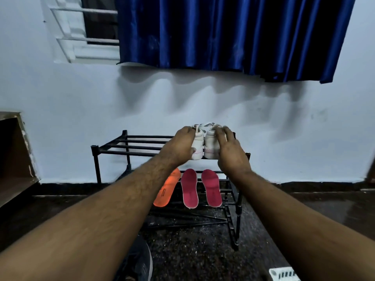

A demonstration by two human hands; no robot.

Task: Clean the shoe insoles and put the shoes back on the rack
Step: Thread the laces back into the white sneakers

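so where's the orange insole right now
In the head view, the orange insole leans on the black rack's lower tier, left of two pink insoles, partly hidden behind the left forearm.

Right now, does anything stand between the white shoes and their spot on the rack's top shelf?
Nothing visible does. The white shoes already sit on the rack, left hand and right hand on them.

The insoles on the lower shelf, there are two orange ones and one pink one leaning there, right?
Not quite. The head view shows it the other way round: one orange insole and two pink insoles lean on the lower shelf of the rack. The orange one is on the left, partly hidden behind the left forearm.
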